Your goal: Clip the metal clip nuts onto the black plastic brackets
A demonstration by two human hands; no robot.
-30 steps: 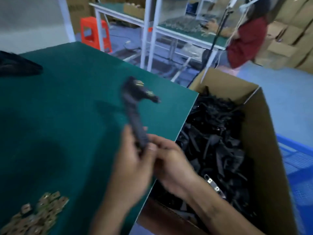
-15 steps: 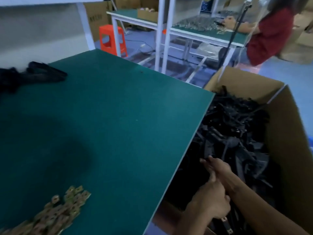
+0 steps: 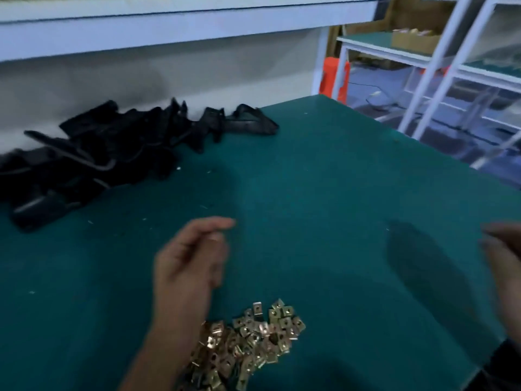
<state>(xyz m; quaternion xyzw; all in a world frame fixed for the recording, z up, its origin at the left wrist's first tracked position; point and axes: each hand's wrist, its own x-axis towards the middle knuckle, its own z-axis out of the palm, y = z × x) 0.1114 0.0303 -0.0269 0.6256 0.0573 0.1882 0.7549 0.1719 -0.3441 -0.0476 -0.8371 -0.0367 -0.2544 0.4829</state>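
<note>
A heap of brass-coloured metal clip nuts [image 3: 253, 340] lies on the green table [image 3: 324, 170] near its front edge. Several black plastic brackets [image 3: 112, 156] are piled at the back left against the wall. My left hand [image 3: 189, 263] hovers over the table just behind the clip nuts, fingers loosely curled, holding nothing. My right hand [image 3: 504, 258] is blurred and cut off at the right edge of the view. A dark blurred streak [image 3: 428, 266] lies beside it; I cannot tell whether it is a bracket or a shadow.
A white shelf frame [image 3: 169, 26] runs above the back of the table. Past the table's right edge stand white workbench legs [image 3: 439, 66], an orange stool [image 3: 335, 74] and cardboard boxes [image 3: 414, 40] on another bench.
The view has swung left from the cardboard box of brackets back to the table. Both hands have left the box; my left hand is now over the table by the clip nuts.
</note>
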